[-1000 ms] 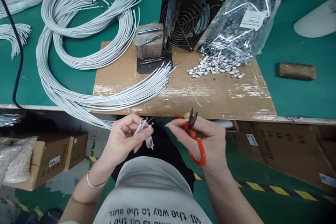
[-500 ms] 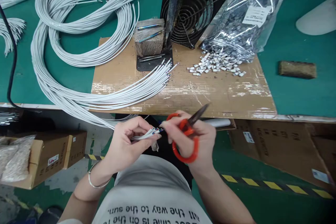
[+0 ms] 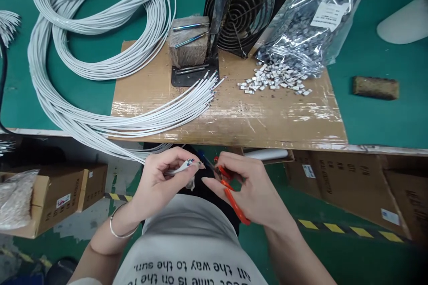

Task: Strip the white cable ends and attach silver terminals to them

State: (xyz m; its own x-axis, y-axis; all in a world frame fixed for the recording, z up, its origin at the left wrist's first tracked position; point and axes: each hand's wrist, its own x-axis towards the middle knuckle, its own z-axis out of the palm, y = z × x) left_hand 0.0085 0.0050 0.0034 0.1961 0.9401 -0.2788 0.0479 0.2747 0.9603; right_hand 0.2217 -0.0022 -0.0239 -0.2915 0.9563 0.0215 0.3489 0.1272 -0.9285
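My left hand point(image 3: 160, 178) pinches the stripped end of a white cable point(image 3: 182, 167), whose thin coloured wires stick out toward the right. My right hand point(image 3: 249, 187) grips orange-handled scissors point(image 3: 230, 191), their blades pointing left at the wire tips. Both hands hover over my lap, just below the bench's front edge. On the cardboard sheet point(image 3: 267, 116) above lies a fanned bundle of white cables point(image 3: 167, 111) with cut ends. A heap of small metal connector shells point(image 3: 276, 81) spills from a clear plastic bag point(image 3: 307, 31).
A black fan point(image 3: 247, 13) and a sponge block with tweezers point(image 3: 189, 44) stand at the back of the cardboard. Coiled white cables point(image 3: 100, 22) cover the green bench at left. A brown block point(image 3: 375, 87) lies right. Cardboard boxes point(image 3: 50, 196) sit on the floor.
The scissors swung from pointing up and away to pointing left at the wire tips. My right hand closed in on the left hand. The view drifted slightly.
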